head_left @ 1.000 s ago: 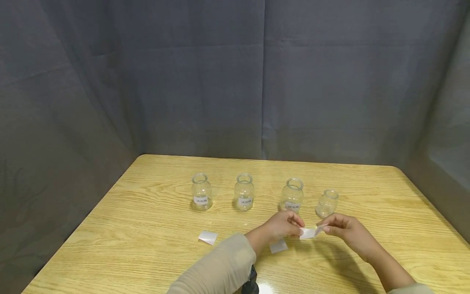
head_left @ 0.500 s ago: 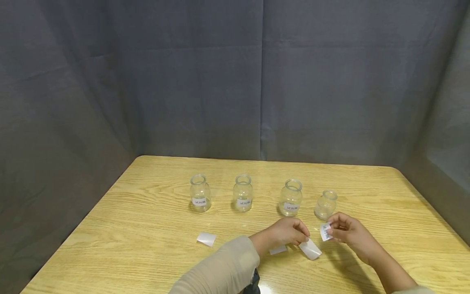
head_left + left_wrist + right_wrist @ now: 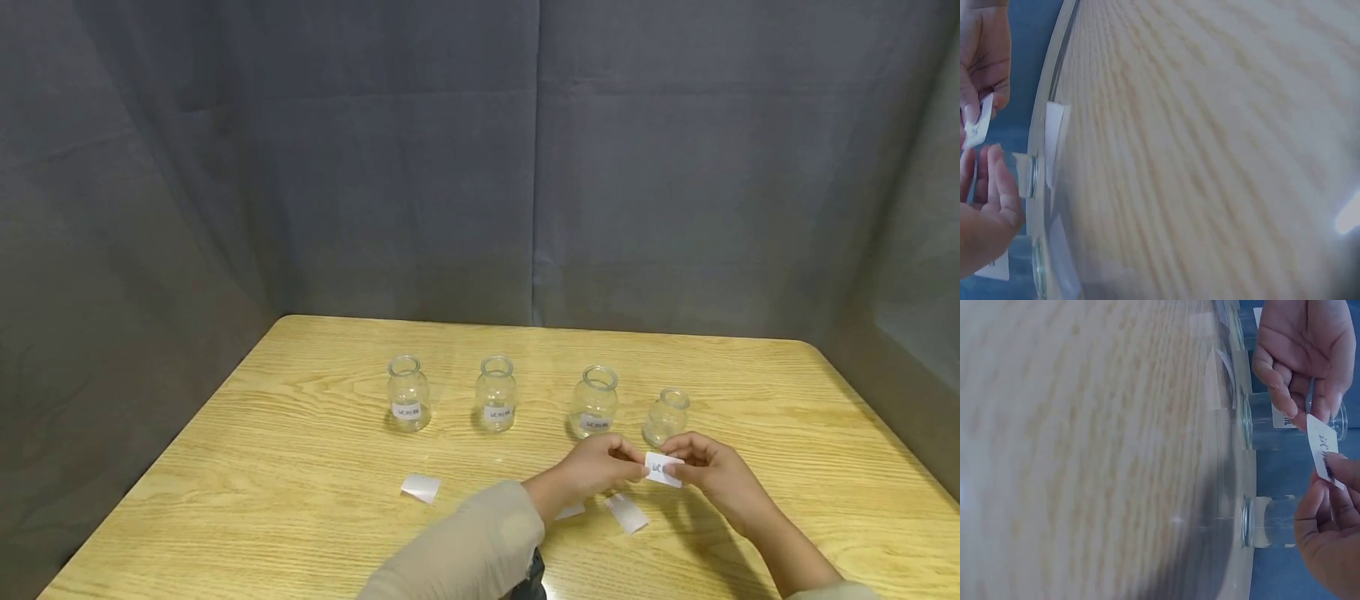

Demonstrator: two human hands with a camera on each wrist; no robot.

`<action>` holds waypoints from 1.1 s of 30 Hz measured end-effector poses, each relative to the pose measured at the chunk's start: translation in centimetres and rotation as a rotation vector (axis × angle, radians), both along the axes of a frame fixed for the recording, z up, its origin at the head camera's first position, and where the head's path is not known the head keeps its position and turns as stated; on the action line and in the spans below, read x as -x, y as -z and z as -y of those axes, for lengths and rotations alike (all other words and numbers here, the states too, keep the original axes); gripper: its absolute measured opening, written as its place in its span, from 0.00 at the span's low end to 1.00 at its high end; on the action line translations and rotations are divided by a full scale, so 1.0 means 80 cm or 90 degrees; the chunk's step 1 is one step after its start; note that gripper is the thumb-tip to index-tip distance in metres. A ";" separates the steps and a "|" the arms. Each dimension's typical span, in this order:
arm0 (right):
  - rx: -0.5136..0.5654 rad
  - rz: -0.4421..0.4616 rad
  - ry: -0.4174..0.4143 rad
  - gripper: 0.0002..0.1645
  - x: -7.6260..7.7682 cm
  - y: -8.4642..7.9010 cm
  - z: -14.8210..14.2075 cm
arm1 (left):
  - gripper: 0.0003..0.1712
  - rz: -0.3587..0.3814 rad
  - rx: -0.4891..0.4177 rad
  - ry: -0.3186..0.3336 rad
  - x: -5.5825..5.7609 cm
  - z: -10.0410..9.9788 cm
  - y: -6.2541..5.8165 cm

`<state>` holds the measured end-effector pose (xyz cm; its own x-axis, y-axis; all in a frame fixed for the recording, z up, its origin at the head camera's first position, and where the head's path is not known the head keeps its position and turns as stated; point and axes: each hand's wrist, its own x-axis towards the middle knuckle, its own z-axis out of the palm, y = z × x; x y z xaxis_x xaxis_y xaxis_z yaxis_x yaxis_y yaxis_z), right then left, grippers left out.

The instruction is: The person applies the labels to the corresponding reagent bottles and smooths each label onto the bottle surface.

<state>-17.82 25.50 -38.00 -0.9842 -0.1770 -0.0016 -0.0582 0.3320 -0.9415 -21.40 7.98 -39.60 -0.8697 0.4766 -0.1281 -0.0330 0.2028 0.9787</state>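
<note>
In the head view a white sticker label with dark printed characters is held up over the table, printed side toward me. My right hand pinches its right part between thumb and fingers. At the label's left edge, my left hand grips with thumb and fingertips. The right wrist view shows the label between both sets of fingertips. Just behind the hands stands a small glass jar without a label. Left of it is a larger glass jar bearing a printed label.
Two more labelled glass jars, a middle one and a left one, stand in the same row. White paper pieces lie on the wooden table: one at left, one by the left wrist, one below the hands.
The label has come apart from its white backing paper. My left hand has let the backing drop onto the table and moved right to the label's edge; my right hand has kept the label.
</note>
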 end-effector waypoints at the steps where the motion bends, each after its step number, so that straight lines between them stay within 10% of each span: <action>1: 0.001 0.000 0.003 0.20 0.000 0.000 0.000 | 0.04 -0.005 -0.003 -0.009 0.000 -0.003 0.001; 14: -0.088 0.038 0.120 0.20 0.009 0.005 -0.008 | 0.02 -0.059 0.033 -0.108 0.011 -0.038 0.011; 33: -0.157 0.030 0.139 0.19 0.034 0.015 -0.022 | 0.03 -0.139 0.176 -0.205 0.020 -0.069 0.011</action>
